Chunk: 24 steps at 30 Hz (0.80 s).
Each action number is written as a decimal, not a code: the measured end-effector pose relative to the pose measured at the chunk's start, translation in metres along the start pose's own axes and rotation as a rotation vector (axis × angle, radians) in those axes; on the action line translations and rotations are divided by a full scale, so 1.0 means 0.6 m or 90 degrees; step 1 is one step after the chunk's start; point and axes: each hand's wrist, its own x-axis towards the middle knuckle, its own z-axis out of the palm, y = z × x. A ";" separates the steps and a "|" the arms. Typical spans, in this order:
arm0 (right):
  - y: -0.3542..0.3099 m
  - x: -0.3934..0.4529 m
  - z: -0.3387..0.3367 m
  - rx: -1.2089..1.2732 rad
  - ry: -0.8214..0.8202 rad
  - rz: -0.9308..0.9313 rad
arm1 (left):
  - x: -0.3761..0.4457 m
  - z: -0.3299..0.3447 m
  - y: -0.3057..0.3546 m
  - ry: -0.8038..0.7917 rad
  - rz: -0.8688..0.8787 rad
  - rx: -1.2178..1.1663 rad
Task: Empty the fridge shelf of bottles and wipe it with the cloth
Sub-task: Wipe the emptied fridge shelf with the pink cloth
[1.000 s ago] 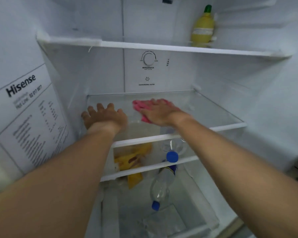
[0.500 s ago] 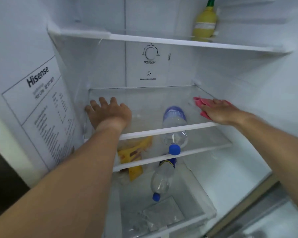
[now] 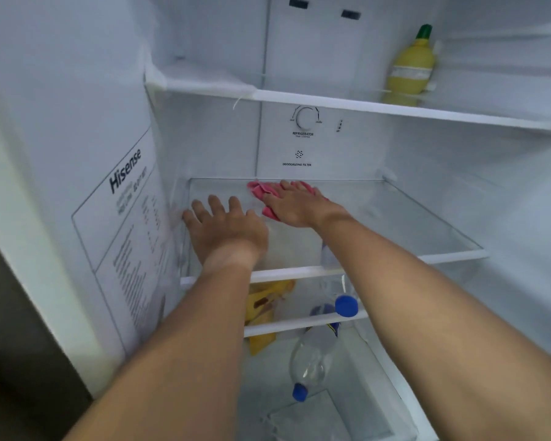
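The glass fridge shelf [image 3: 420, 227] carries no bottles. My right hand [image 3: 295, 203] lies flat on a pink cloth [image 3: 260, 189] near the shelf's back, left of centre, pressing it onto the glass. My left hand [image 3: 225, 226] rests palm down, fingers spread, on the shelf's left side beside the fridge wall, holding nothing. Below, a clear bottle with a blue cap [image 3: 345, 305] lies on the lower shelf, partly hidden by my right forearm, and another clear bottle [image 3: 310, 361] lies in the bottom drawer.
A yellow lemon-juice bottle [image 3: 411, 65] with a green cap stands on the upper shelf at the right. A yellow packet [image 3: 263, 308] sits on the lower shelf. The temperature dial [image 3: 305, 117] is on the back wall. The left wall carries a Hisense label [image 3: 124, 237].
My right hand has swept the pink cloth from the shelf's right edge back to the left of centre at the rear. My left hand has stayed planted on the left side.
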 end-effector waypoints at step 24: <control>0.359 0.059 -0.020 -0.152 0.049 0.067 | 0.008 0.008 0.000 0.018 0.009 -0.001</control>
